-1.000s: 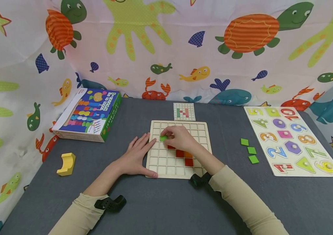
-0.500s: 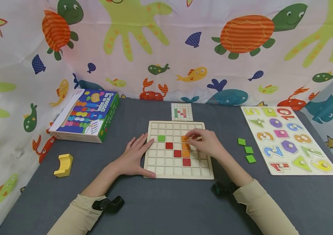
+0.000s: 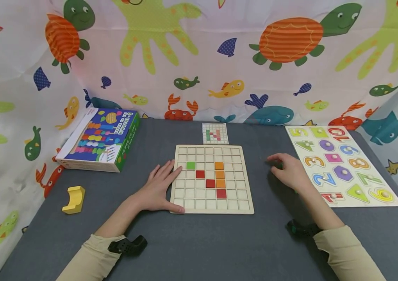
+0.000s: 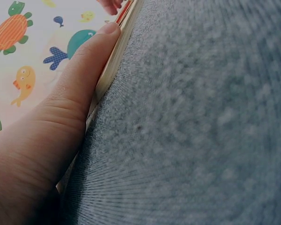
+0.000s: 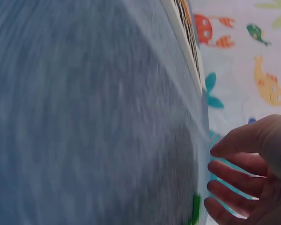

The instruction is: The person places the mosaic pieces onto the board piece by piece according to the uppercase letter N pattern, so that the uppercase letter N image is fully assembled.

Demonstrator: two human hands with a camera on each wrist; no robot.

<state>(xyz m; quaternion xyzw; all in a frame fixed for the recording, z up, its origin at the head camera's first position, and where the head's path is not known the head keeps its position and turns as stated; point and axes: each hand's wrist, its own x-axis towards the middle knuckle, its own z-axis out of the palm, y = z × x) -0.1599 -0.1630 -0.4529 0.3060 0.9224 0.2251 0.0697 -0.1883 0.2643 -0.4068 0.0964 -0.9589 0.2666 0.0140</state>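
Observation:
A wooden grid board (image 3: 234, 204) lies mid-table. One green tile (image 3: 191, 166) sits in its upper left, three red tiles (image 3: 210, 183) run diagonally, and three orange tiles (image 3: 219, 174) form a column. My left hand (image 3: 156, 189) rests at the board's left side with fingers spread. In the left wrist view its thumb (image 4: 82, 75) lies along the board's edge. Right of the board, my right hand (image 3: 290, 171) hovers over the loose green tiles, mostly hiding them. The right wrist view shows a green tile (image 5: 196, 208) below its loosely bent fingers, which hold nothing.
Behind the board lies a small pattern card (image 3: 215, 134). A number-and-shape puzzle board (image 3: 351, 199) is at the right, beside my right hand. The game box (image 3: 100, 136) stands back left, with a yellow curved block (image 3: 74, 199) in front of it.
My right hand placed the green tile at upper left, touched the top of the orange column, then moved right to the loose green tiles. My left hand stayed at the board.

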